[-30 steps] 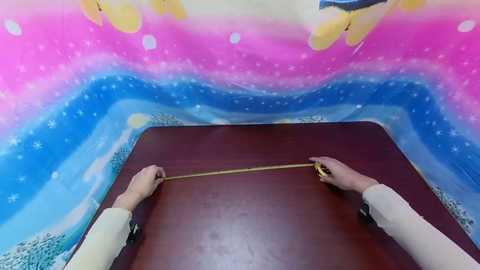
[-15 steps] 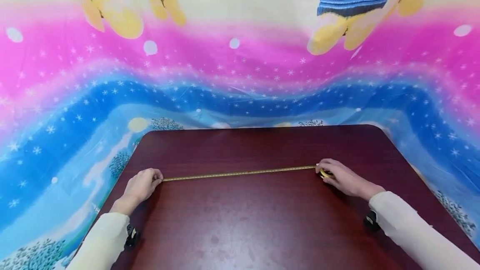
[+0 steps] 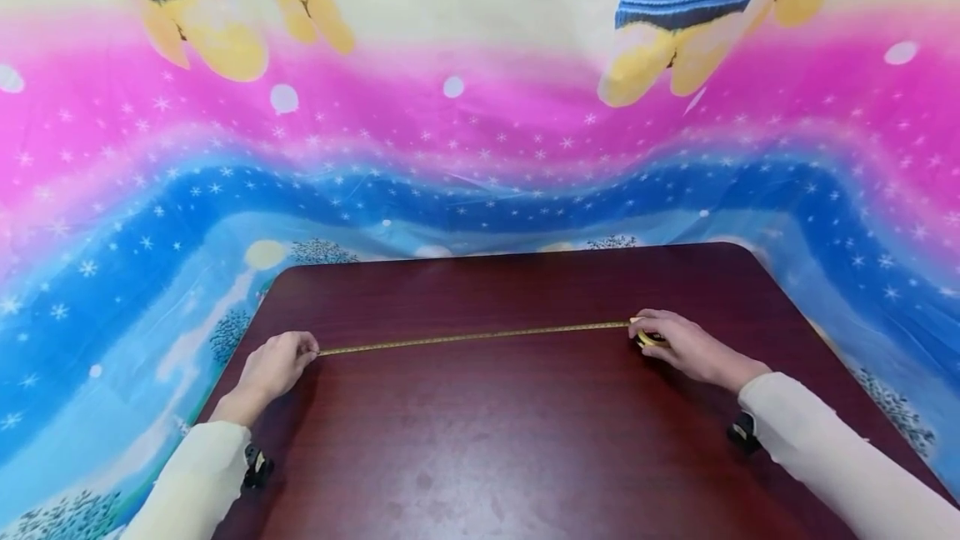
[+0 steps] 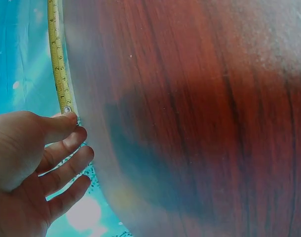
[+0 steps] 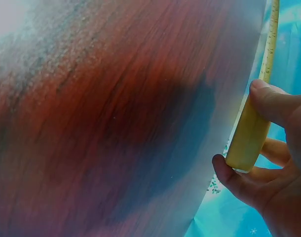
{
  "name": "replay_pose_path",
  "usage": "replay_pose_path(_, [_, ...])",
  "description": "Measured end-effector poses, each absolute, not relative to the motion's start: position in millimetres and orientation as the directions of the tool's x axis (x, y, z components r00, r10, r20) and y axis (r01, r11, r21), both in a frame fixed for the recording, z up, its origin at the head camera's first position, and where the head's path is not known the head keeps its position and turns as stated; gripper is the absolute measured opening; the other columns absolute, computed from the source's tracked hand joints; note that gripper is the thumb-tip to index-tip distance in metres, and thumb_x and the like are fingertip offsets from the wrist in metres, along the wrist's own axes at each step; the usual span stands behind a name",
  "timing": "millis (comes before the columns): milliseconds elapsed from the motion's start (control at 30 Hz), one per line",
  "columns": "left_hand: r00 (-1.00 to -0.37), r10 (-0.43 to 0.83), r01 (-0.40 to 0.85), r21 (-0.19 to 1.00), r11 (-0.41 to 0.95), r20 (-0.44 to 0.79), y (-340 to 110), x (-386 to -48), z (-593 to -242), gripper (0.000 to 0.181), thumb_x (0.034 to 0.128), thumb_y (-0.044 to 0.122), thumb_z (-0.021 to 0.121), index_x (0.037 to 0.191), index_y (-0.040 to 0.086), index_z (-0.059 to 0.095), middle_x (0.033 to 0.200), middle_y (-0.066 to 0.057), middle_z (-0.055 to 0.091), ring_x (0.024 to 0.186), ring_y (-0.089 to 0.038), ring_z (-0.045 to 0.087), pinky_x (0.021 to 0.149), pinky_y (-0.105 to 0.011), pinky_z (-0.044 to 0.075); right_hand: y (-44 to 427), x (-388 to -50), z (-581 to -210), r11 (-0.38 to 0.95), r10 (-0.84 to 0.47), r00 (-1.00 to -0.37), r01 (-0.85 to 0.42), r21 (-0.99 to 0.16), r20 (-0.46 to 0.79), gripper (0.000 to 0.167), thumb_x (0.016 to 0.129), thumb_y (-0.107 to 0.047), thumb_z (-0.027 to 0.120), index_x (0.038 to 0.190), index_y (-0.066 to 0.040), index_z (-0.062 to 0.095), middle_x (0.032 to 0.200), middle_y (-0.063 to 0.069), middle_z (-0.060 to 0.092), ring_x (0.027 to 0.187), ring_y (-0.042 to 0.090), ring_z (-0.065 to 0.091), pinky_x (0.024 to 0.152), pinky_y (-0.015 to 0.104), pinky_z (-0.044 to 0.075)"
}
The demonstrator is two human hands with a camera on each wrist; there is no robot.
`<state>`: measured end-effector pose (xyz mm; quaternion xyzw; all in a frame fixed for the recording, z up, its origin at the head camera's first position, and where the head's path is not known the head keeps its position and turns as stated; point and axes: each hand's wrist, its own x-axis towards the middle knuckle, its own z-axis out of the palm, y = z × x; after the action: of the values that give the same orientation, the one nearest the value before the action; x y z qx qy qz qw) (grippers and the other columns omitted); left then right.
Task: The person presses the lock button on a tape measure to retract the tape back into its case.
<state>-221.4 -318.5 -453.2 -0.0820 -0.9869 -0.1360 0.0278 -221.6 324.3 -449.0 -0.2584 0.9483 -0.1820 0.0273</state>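
Observation:
A yellow tape measure blade [image 3: 472,337] stretches between the two hands above the table. The left hand [image 3: 273,369] pinches its metal-tipped end; in the left wrist view the thumb of that hand [image 4: 32,153] lies at the riveted tip of the blade [image 4: 57,59], the other fingers loosely bent. At the other end the right hand [image 3: 693,347] grips the yellow and black case [image 3: 651,339]. The right wrist view shows the case [image 5: 248,131] held between the thumb and fingers of the right hand [image 5: 283,163], the blade [image 5: 270,49] coming out of its top.
The dark red-brown table [image 3: 465,440] has rounded back corners. A patterned cloth [image 3: 450,140] in pink, blue and cream hangs behind and beside it. Dark wrist devices [image 3: 257,467] are strapped under both cream sleeves [image 3: 825,432].
The right hand has moved a little to the right relative to the table, with more blade between the hands than a second ago. The left hand keeps its pinch on the end.

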Motion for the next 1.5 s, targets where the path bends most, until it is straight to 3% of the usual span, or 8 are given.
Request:
replay_pose_path(400, [-0.980,0.167,0.189,0.261,0.947,0.106,-322.9,-217.7,-453.6,0.005,0.0928,0.010,0.071,0.095,0.006,0.072,0.083,-0.002,0.070,0.073,-0.016,0.061,0.064,-0.043,0.053,322.9,-220.1,-447.4,0.807,-0.493,-0.868,-0.479,-0.346,0.054,0.025,0.093,-0.011,0.071,0.118,-0.015,0.068,0.137,0.018,0.060,0.134,0.045,0.050,0.100,0.060,0.049])
replay_pose_path(800, [-0.980,0.176,0.196,0.280,0.940,0.094,-324.4,-218.1,-451.6,0.005,0.0950,0.009,0.068,0.096,0.012,0.073,0.085,-0.002,0.070,0.073,-0.015,0.061,0.062,-0.040,0.051,329.6,-215.6,-445.6,0.807,-0.488,-0.872,-0.470,-0.359,0.044,0.020,0.093,-0.008,0.071,0.112,-0.015,0.071,0.132,0.018,0.063,0.125,0.042,0.058,0.096,0.056,0.053])
replay_pose_path(967, [-0.980,0.176,0.196,0.277,0.941,0.095,-328.0,-218.0,-451.3,0.005,0.0952,0.009,0.068,0.096,0.011,0.073,0.086,-0.003,0.070,0.073,-0.016,0.061,0.062,-0.039,0.051,331.3,-214.2,-442.1,0.809,-0.463,-0.884,-0.452,-0.377,0.064,0.036,0.091,-0.008,0.073,0.127,-0.012,0.067,0.142,0.023,0.056,0.131,0.045,0.053,0.100,0.059,0.050])
replay_pose_path(1167, [-0.980,0.177,0.194,0.273,0.942,0.088,-329.4,-217.7,-448.7,0.006,0.0954,0.008,0.067,0.096,0.010,0.073,0.086,-0.003,0.071,0.073,-0.016,0.062,0.062,-0.039,0.051,330.2,-214.9,-443.6,0.809,-0.435,-0.898,-0.422,-0.410,0.066,0.076,0.090,-0.012,0.077,0.155,-0.019,0.039,0.148,0.015,0.051,0.126,0.033,0.054,0.102,0.058,0.048])
replay_pose_path(1500, [-0.980,0.183,0.197,0.260,0.945,0.077,-326.5,-218.3,-446.6,0.006,0.0960,0.009,0.066,0.095,0.010,0.072,0.086,-0.003,0.072,0.066,-0.013,0.056,0.059,-0.036,0.046,326.8,-214.9,-446.0,0.838,-0.415,-0.909,-0.399,-0.372,0.040,0.063,0.089,-0.016,0.078,0.146,-0.012,0.051,0.145,0.017,0.055,0.131,0.038,0.053,0.105,0.060,0.046])
